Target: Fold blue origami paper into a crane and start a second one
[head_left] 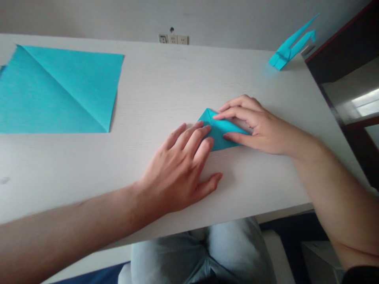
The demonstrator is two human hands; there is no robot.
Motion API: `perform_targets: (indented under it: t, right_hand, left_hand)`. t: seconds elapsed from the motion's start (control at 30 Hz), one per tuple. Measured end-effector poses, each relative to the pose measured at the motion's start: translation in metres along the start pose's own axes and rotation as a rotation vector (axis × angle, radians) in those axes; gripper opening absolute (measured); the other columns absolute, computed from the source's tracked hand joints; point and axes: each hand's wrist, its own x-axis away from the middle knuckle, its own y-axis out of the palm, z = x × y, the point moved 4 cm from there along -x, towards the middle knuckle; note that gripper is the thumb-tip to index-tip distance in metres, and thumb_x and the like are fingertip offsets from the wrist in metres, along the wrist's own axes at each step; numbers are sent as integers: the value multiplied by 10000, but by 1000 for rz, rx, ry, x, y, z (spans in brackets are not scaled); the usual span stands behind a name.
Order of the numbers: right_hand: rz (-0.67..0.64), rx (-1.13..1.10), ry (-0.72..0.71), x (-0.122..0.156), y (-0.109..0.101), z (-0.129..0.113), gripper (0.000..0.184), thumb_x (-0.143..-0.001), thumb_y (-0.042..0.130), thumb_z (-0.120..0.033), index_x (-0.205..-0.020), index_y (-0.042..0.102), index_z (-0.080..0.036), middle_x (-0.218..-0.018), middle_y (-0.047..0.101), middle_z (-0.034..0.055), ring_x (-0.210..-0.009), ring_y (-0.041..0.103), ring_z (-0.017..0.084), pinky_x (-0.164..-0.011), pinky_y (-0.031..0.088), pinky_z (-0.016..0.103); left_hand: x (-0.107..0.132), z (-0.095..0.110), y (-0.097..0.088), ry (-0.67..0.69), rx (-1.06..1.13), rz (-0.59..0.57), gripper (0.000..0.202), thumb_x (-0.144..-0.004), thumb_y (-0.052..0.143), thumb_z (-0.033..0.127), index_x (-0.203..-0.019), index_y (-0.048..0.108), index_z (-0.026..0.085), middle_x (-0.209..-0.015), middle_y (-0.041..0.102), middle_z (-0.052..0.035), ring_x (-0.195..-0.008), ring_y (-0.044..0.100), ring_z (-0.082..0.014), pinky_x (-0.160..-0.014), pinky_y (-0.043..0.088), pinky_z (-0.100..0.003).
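Observation:
A small folded piece of turquoise paper [217, 129] lies flat on the white table [166, 90], a little right of centre. My left hand [180, 169] rests palm down beside it, fingers stretched out, the fingertips pressing the paper's left edge. My right hand [254, 124] comes in from the right. Its index finger lies along the upper fold and its thumb presses the lower right edge, with the fingers held together on the paper.
A large turquoise sheet [56, 90] with a diagonal crease lies at the far left. A folded turquoise paper figure [288, 49] stands at the back right. A wall socket [173, 39] sits behind the table. Dark shelving [346, 67] borders the right edge.

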Motion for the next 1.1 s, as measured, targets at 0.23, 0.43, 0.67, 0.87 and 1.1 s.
perform_targets:
  t: [0.23, 0.43, 0.67, 0.87, 1.1]
  right_hand:
    - [27, 118, 38, 6, 5, 5, 648, -1128, 786, -335, -1746, 674, -497, -1684, 642, 129, -1700, 598, 463, -1496, 446, 806]
    - [56, 143, 58, 9, 11, 7, 667, -1127, 790, -335, -1763, 654, -481, -1673, 631, 143, -1683, 590, 501, -1496, 429, 817]
    - [68, 128, 68, 9, 14, 7, 660, -1118, 777, -319, -1752, 666, -465, -1655, 627, 147, -1664, 599, 497, -1491, 439, 808]
    - [86, 125, 39, 10, 16, 9, 704, -1108, 774, -304, -1771, 640, -495, -1630, 632, 123, -1640, 611, 457, -1464, 502, 777]
    - [41, 157, 42, 10, 12, 3, 665, -1155, 735, -345, -1786, 615, -517, -1659, 613, 127, -1651, 599, 450, -1464, 512, 800]
  left_hand:
    - [1, 0, 1, -3, -19, -15, 673, -1234, 603, 560, -1746, 583, 124, -1803, 677, -279, -1794, 576, -462, -1520, 448, -714]
    - [0, 0, 0, -17, -11, -60, 681, -1218, 613, 498, -1800, 586, 147, -1825, 659, -270, -1823, 537, -469, -1527, 427, -750]
    - [0, 0, 0, 4, -30, -60, 692, -1227, 599, 498, -1818, 592, 139, -1815, 656, -276, -1817, 544, -475, -1530, 432, -736]
    - [0, 0, 1, -20, -1, -59, 661, -1207, 648, 495, -1795, 616, 195, -1830, 662, -244, -1816, 546, -469, -1521, 443, -768]
    - [0, 0, 1, -11, -15, -53, 645, -1216, 625, 501, -1776, 649, 182, -1809, 680, -240, -1810, 564, -467, -1522, 465, -746]
